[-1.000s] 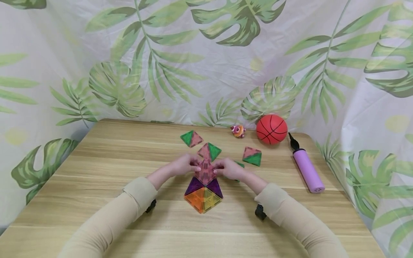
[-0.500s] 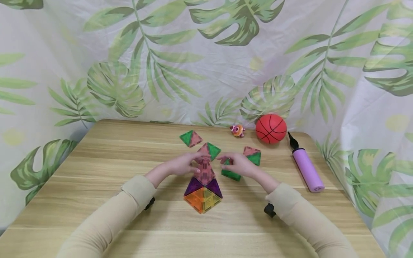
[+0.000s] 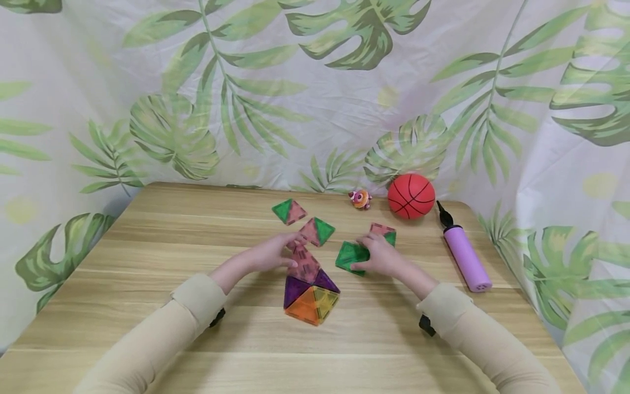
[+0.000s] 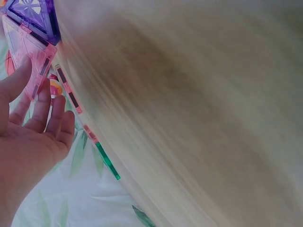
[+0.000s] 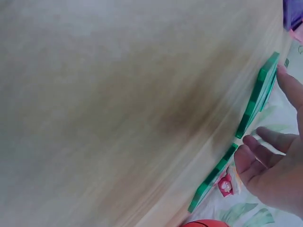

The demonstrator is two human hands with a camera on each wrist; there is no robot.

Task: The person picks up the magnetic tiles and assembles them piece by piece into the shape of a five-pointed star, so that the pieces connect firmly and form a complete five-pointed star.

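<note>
A joined shape of magnetic tiles stands in the middle of the table: a pink tile [image 3: 305, 265] at its far end, purple triangle tiles [image 3: 325, 280] in the middle, and an orange tile [image 3: 302, 307] and yellow tile [image 3: 326, 301] nearest me. My left hand [image 3: 269, 254] pinches the pink end between thumb and fingers, clearer in the left wrist view. To the right, my right hand [image 3: 381, 256] reaches over a green tile [image 3: 348, 256], thumb at one edge and bent fingers near the opposite one. The right wrist view shows that green tile [image 5: 258, 97] beside the thumb tip.
Pink-and-green tile pairs lie beyond the hands: one far back [image 3: 289, 211], one nearer [image 3: 318, 231], and one behind the right hand [image 3: 383, 227]. A small toy figure [image 3: 360, 198], a red ball [image 3: 411, 196] and a purple hand pump [image 3: 466, 258] stand farther right.
My right hand has left the pink tile and moved right to the green tile. My left hand stays at the pink end, and the joined shape has turned, its pink end swinging left.
</note>
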